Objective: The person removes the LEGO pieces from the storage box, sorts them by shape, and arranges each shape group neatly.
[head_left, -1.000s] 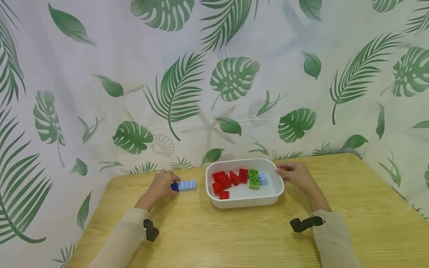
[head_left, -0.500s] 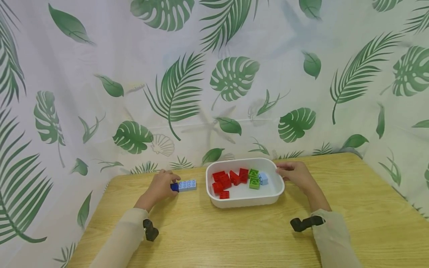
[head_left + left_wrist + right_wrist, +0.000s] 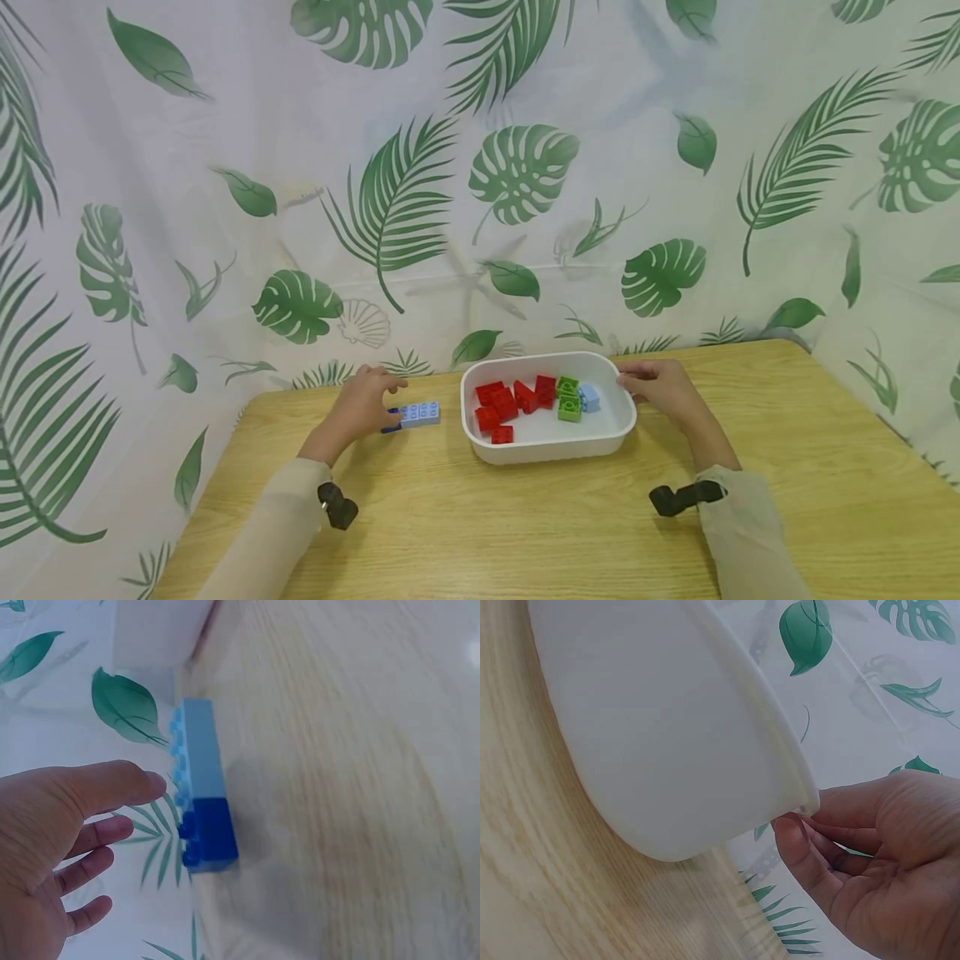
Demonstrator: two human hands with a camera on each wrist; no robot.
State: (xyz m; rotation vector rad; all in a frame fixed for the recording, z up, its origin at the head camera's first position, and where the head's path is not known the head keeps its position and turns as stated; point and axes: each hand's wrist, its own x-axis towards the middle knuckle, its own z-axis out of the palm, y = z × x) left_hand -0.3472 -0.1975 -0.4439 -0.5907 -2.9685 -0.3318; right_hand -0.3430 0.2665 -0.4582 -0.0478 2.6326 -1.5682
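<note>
Above the left part of the table, my left hand [image 3: 360,406] hovers over a short row of toy building bricks, its fingers relaxed. The left wrist view shows a gap between the thumb and the row, which has a dark blue brick [image 3: 215,832] at the near end and light blue bricks [image 3: 201,746] beyond it, studs up. In the head view the hand partly covers the dark blue brick. My right hand [image 3: 663,393] pinches the rim at the right end of a white plastic tub [image 3: 555,453], with the thumb beneath the lip in the right wrist view.
Inside the tub lie several red bricks [image 3: 504,405] on the left, green bricks [image 3: 569,408] and a light blue brick [image 3: 589,398] farther right. The wooden table [image 3: 487,533] meets a leaf-patterned curtain [image 3: 442,325] along its back edge.
My left hand has let go of the dark blue brick and risen slightly, its fingers spreading. The brick row and tub stay in place, and the right hand keeps its hold on the rim.
</note>
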